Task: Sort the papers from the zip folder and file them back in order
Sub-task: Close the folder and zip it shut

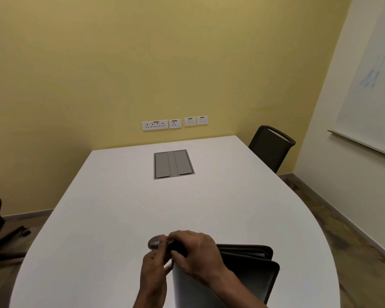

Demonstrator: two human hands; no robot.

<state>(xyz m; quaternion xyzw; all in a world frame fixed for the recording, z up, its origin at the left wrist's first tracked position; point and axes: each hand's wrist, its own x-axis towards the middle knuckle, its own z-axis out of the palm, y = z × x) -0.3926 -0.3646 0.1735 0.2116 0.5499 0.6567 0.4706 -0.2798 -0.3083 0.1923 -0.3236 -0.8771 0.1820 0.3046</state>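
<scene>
While your right hand (195, 255) lies curled over the far left corner of the dark zip folder (245, 272), its fingers grip that corner from above. Your left hand (153, 266) comes up just left of the folder, and its fingertips pinch a small rounded dark tab (155, 242) that sticks out from the same corner; whether this is the zip pull you cannot tell for sure. Your folder rests on the near part of the white table (125, 218), its zipped edge showing along the far side. Well beyond the folder, a grey cable hatch (173, 164) sits flush in the tabletop. Farther still beyond the folder, wall sockets (175, 123) line the yellow wall, and a black chair (271, 147) stands beyond the folder to the right.
</scene>
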